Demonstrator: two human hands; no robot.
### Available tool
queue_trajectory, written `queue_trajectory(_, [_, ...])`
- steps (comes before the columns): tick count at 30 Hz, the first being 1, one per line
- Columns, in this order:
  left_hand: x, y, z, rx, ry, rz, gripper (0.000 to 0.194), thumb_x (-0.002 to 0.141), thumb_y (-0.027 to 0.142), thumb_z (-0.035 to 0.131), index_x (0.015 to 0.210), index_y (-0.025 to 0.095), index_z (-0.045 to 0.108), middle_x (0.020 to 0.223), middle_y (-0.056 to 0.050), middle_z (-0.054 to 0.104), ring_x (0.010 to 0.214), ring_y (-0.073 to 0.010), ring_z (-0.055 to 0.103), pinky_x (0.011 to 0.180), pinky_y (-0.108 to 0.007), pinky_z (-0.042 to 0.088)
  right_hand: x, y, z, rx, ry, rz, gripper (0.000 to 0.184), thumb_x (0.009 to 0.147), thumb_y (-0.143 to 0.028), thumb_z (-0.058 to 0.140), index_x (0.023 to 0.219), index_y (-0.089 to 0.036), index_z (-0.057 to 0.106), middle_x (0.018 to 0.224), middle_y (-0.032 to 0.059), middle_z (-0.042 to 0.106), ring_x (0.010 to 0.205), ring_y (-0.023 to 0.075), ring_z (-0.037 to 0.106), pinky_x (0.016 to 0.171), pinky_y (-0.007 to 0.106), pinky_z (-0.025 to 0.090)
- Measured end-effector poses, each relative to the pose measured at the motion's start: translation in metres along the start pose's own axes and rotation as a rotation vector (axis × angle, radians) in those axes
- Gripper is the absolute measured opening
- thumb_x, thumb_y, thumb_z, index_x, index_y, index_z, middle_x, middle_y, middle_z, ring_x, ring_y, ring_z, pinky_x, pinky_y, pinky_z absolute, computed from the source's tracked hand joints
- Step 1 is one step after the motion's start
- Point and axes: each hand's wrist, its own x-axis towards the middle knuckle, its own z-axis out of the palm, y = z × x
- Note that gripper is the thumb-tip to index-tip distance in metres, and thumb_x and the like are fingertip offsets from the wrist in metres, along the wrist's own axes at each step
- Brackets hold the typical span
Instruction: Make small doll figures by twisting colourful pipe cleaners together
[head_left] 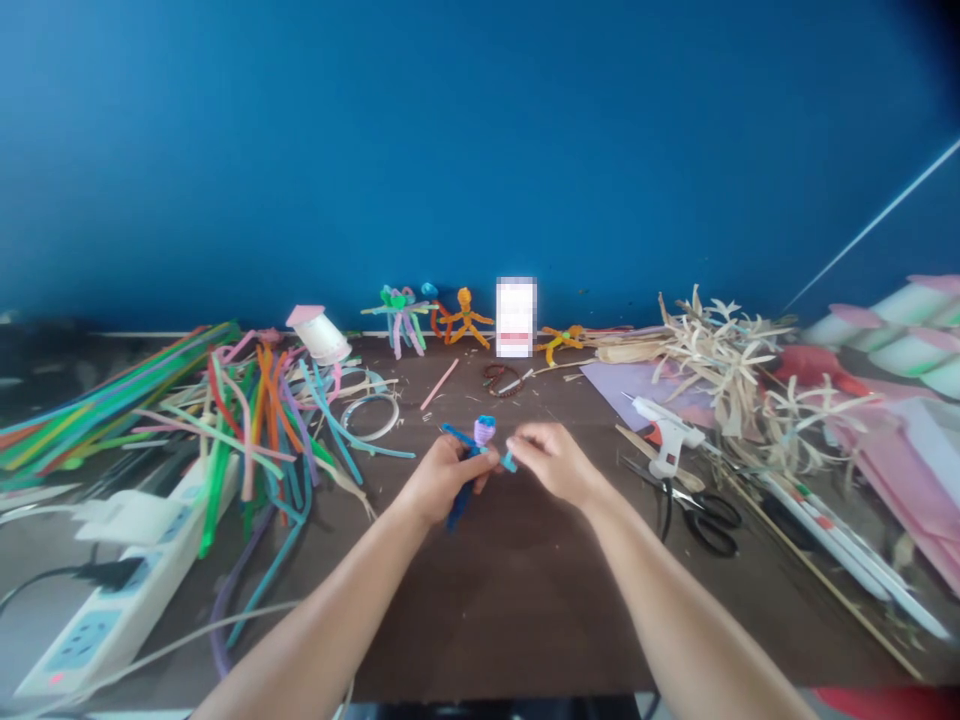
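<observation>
My left hand [456,468] is closed round a small pipe-cleaner figure [484,430] with a blue top and a lilac head. Blue pipe-cleaner limbs stick out above and below my fingers. Just to its right, my right hand [553,458] is pinched on a short light-blue piece of pipe cleaner [509,461]. That piece is close to the figure; whether it is joined to it I cannot tell. Both hands are over the middle of the dark table [495,600].
Loose pipe cleaners [255,400] lie left by a power strip [112,610] and a tape roll [371,417]. Finished figures [465,318] stand along the wall. On the right are a glue gun [667,435], black-handled scissors [712,520] and pale dried strips [727,350].
</observation>
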Motion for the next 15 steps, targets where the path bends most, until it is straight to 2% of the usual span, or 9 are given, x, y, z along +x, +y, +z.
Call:
queue_trajectory(3, [0.0,-0.003,0.002,-0.223,-0.019,-0.045,0.022,0.062,0.032,0.069,0.062,0.012,0.06,0.053,0.0,0.055,0.041,-0.0054,0.042,0.042,-0.018,0.033,0.003,0.004,0.007,0.254,-0.059,0.092,0.03,0.077,-0.035,0.046,0.053,-0.017,0.049,0.046,-0.0048,0.038,0.045,0.0083,0.032,0.046,0.022,0.025])
queue_trajectory(7, [0.001,-0.007,0.008,-0.33,0.072,-0.01,0.023,0.064,0.033,0.067,0.063,0.012,0.058,0.047,0.004,0.048,0.04,-0.0044,0.038,0.041,-0.017,0.032,0.005,0.01,0.02,0.438,-0.004,0.197,0.028,0.075,-0.038,0.047,0.055,-0.018,0.047,0.045,-0.0058,0.037,0.042,0.0082,0.031,0.043,0.022,0.025])
queue_trajectory(12, [0.003,-0.009,0.016,-0.269,0.332,0.101,0.025,0.066,0.035,0.066,0.063,0.013,0.055,0.046,0.005,0.046,0.042,-0.0057,0.04,0.044,-0.018,0.033,0.004,0.017,0.032,0.394,0.035,0.221,0.028,0.079,-0.036,0.042,0.057,-0.019,0.043,0.045,-0.0061,0.035,0.04,0.0083,0.032,0.041,0.021,0.025])
queue_trajectory(15, [0.003,-0.012,0.017,-0.169,0.442,0.171,0.023,0.067,0.034,0.064,0.063,0.014,0.054,0.046,0.005,0.045,0.043,-0.0067,0.041,0.046,-0.019,0.034,0.001,0.014,0.034,0.248,0.033,0.13,0.029,0.083,-0.033,0.04,0.06,-0.018,0.047,0.047,-0.0042,0.04,0.044,0.0096,0.038,0.045,0.021,0.028])
